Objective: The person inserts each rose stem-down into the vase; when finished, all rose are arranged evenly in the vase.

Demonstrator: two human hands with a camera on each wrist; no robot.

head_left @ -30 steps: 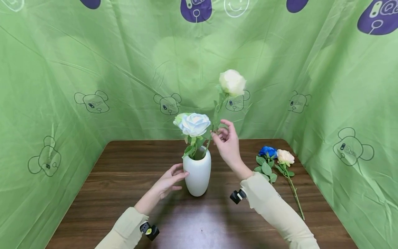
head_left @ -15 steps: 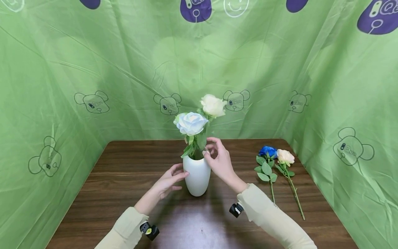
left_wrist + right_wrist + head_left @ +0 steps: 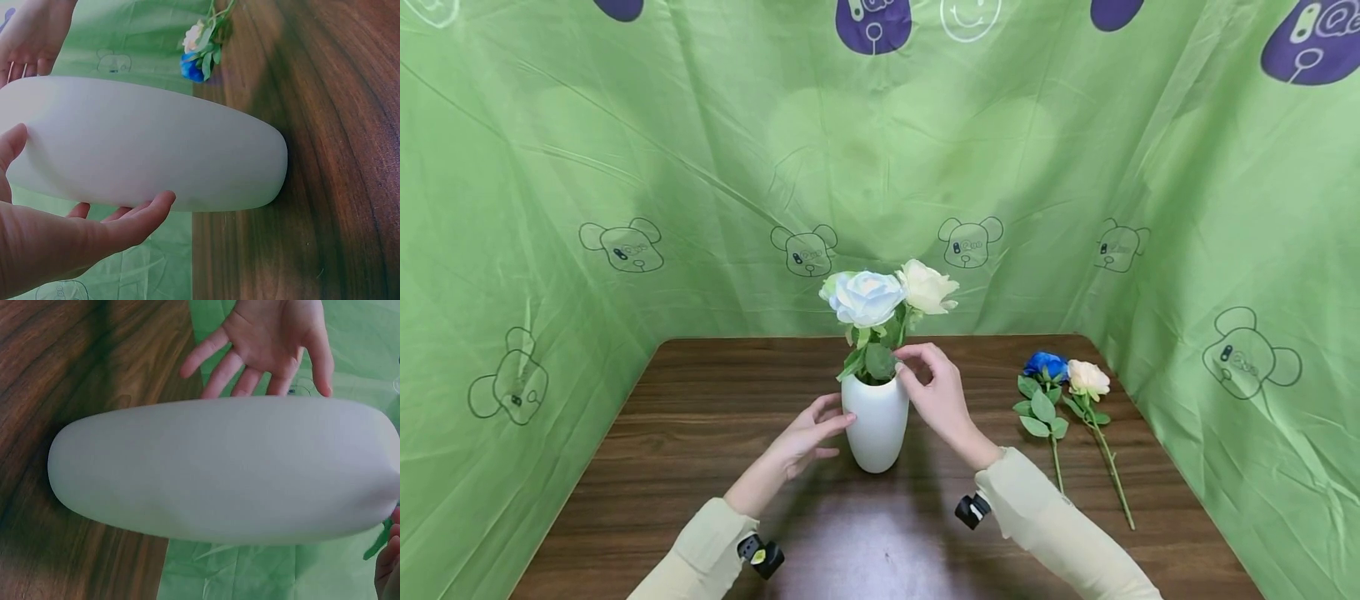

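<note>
A white vase (image 3: 876,429) stands upright on the table. My left hand (image 3: 808,437) touches its left side, thumb to the front; the right wrist view shows the left hand's fingers (image 3: 220,378) spread and nearly straight against the vase wall. A pale blue rose (image 3: 867,298) stands in the vase, with a greenish petal edge behind it. To its right is a creamy white rose (image 3: 927,287), its stem going down into the vase mouth. My right hand (image 3: 936,392) pinches that stem at the rim, thumb and index finger close together beside a green leaf (image 3: 880,362).
A blue rose (image 3: 1045,365) and a peach rose (image 3: 1087,379) lie on the right of the brown wooden table (image 3: 715,400), stems toward me. Green printed cloth (image 3: 715,275) hangs around the back and both sides.
My right hand has moved down and left, lowering the white rose into the vase; its bloom has dropped beside the pale blue one. My left hand has stayed at the vase.
</note>
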